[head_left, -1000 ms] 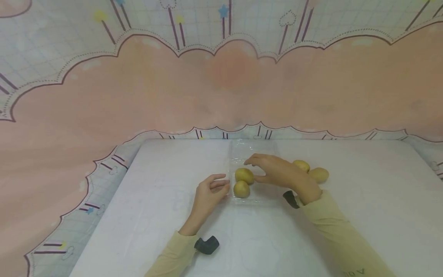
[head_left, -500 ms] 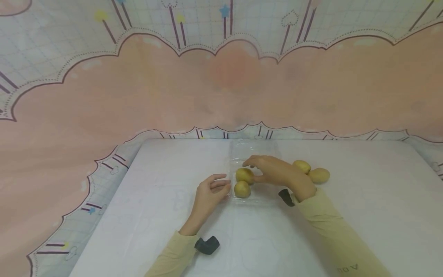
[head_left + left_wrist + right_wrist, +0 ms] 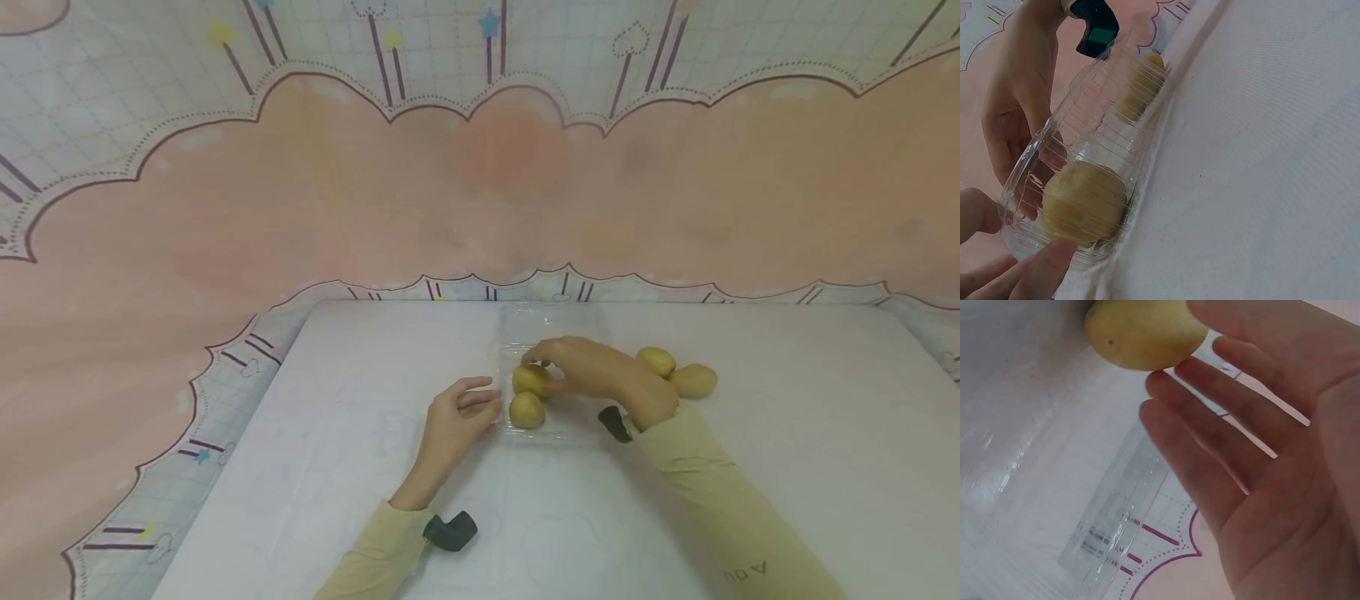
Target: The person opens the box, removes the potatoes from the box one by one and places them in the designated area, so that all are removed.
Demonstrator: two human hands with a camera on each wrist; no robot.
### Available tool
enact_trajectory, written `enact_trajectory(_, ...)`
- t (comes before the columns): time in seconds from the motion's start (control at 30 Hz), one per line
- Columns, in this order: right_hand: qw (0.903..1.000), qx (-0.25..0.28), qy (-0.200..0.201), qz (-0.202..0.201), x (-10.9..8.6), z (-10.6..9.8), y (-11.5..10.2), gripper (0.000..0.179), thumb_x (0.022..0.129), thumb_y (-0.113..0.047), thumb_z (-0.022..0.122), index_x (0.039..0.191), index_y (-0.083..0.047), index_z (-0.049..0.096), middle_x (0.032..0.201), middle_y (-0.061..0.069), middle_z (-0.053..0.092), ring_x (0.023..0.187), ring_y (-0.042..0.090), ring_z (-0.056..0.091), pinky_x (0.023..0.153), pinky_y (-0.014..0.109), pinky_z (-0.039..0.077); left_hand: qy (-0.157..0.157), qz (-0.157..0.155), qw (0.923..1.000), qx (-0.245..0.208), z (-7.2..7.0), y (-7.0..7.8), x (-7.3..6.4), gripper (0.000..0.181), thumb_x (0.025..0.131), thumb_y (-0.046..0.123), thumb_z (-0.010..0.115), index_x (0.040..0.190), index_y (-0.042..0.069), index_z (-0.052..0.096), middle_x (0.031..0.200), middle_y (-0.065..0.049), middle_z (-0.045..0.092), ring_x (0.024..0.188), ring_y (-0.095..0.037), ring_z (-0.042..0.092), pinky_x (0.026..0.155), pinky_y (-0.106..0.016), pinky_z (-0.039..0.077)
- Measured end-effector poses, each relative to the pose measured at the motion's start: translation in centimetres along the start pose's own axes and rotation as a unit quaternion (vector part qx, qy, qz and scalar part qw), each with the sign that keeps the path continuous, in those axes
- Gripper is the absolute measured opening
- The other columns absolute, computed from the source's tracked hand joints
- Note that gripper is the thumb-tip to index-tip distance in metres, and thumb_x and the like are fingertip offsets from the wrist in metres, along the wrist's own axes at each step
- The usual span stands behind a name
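Observation:
A clear plastic clamshell container (image 3: 570,429) lies open on the table with its lid (image 3: 551,321) folded back. Two potatoes sit along its left side: a rear potato (image 3: 529,380) and a front potato (image 3: 527,410). My right hand (image 3: 588,367) reaches over the container; its thumb and fingers bracket the rear potato (image 3: 1147,331), fingertips at its edge. My left hand (image 3: 457,417) stays at the container's left side. Its fingertips (image 3: 1054,250) touch the clear outer wall, fingers loosely bent. In the left wrist view one large potato (image 3: 1085,200) shows through that wall.
To the right of the container two loose potatoes lie together, a smaller one (image 3: 656,361) and a larger one (image 3: 693,380). A white cloth (image 3: 360,367) covers the table. Behind its far edge hangs a patterned curtain (image 3: 375,192).
My right hand has shifted slightly left, its fingers drawing closer around the rear potato. My left hand and the potatoes keep their places.

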State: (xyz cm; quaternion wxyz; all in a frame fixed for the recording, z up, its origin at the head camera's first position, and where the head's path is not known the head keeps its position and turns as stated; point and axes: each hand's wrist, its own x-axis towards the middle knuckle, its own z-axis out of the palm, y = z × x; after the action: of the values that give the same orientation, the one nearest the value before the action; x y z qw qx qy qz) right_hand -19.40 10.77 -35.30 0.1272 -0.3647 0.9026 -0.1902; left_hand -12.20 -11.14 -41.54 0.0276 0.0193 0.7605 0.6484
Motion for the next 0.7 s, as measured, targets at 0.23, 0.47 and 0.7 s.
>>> enact_trajectory(0.23,0.9999,0.001,-0.008,-0.007,0.22,0.32,-0.02,0.038,0.092,-0.01,0.07,0.129,-0.006,0.065,0.127,0.008,0.067,0.118,0.026,0.063,0.106,0.044,0.05,-0.005,0.005,0.9999,0.009,-0.17,-0.12,-0.07,0.04,0.09,0.007,0.071,0.128,-0.003,0.06,0.114,-0.023,0.071,0.103,-0.032,0.071,0.076,-0.026,0.063)
enact_trajectory(0.47,0.9997,0.015,-0.017,0.006,0.18,0.36,-0.06,0.038,0.091,-0.009,0.071,0.128,-0.006,0.065,0.126,0.007,0.068,0.114,0.025,0.064,0.104,0.043,0.052,-0.006,0.011,0.9999,0.011,-0.23,-0.08,-0.2,0.04,0.09,0.008,0.071,0.127,-0.002,0.06,0.114,-0.023,0.071,0.103,-0.032,0.071,0.075,-0.026,0.063)
enact_trajectory(0.7,0.9996,0.014,-0.023,0.003,0.03,0.37,-0.05,0.038,0.09,-0.006,0.07,0.128,-0.005,0.065,0.125,0.008,0.068,0.111,0.025,0.065,0.1,0.042,0.054,-0.008,0.013,0.9998,0.01,-0.27,-0.19,-0.24,0.041,0.09,0.008,0.071,0.128,-0.003,0.06,0.115,-0.024,0.07,0.103,-0.033,0.071,0.076,-0.027,0.063)
